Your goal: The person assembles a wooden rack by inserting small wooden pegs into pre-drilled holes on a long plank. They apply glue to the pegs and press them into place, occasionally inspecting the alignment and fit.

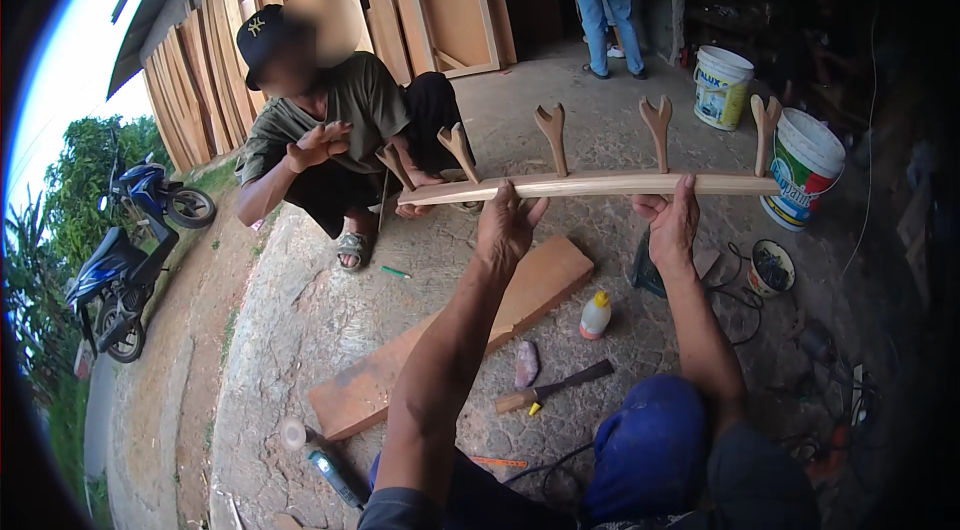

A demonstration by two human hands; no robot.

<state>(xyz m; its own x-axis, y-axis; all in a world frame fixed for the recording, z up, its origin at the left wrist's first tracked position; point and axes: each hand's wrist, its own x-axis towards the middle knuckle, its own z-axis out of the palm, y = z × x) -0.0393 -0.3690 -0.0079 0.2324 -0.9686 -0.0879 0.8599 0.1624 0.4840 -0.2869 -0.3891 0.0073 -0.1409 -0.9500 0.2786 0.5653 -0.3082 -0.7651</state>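
Beneath us spreads a rough, cracked grey concrete floor (270, 330), and beyond it a tall row of brown wooden boards (215, 40) leans along the wall. To our left, a blue-and-black motorbike (120, 245) stands on the dirt verge. A co-worker in a dark green shirt (345, 95) and black cap crouches opposite us, one hand raised with the fingers spread, the other at the left end of our workpiece.

Below our arms, a thick reddish-brown wooden plank (545, 280) lies slantwise on the concrete. Above it we hold a long, pale, smooth wooden rail (590, 185) crosswise and clear of the floor, with five fork-topped brown wooden pegs (552, 140) standing up along it. Its right end overlaps, in our view, a white plastic bucket with a green and red label (803, 170).

Our left hand (507, 222) is clamped on the rail left of its middle; our right hand (672, 222) grips it farther right, thumb up against the near face. Near our knee lies a wooden-handled chisel with a dark blade (575, 380), just beside a white bottle with a yellow cap (595, 318). Smallest is a thin green pencil-like stick (396, 271), near the co-worker's sandal.
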